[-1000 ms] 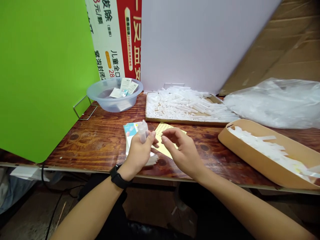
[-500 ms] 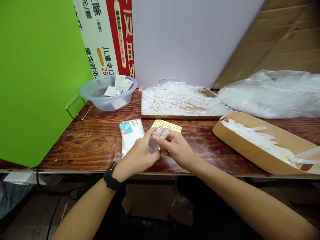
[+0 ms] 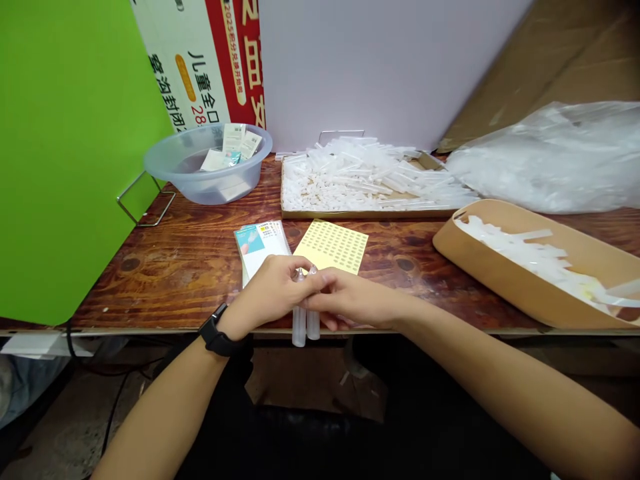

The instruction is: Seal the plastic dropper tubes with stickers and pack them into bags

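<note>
Two clear plastic tubes (image 3: 299, 328) hang side by side from between my hands, over the table's front edge. Their small upper tips peek out among the fingers. My left hand (image 3: 270, 290), with a black watch on its wrist, is closed on the tubes from the left. From the right, my right hand (image 3: 357, 299) presses its thumb and fingers against them and touches the left hand. Just beyond the hands lies a yellow sheet of small round dark stickers (image 3: 343, 243). Beside it is a stack of printed cards (image 3: 257, 260), partly covered by my left hand.
At the back left stands a translucent basin (image 3: 200, 180) with card packets inside. A shallow cardboard tray (image 3: 370, 215) is heaped with white plastic tubes and small parts. To the right are a tan bin (image 3: 493, 293) of white pieces and a clear plastic bag (image 3: 555, 160).
The tubes have swung from tips up in front of the hands to bodies hanging below them. Both hands have come closer together, and the view has tilted down slightly.
</note>
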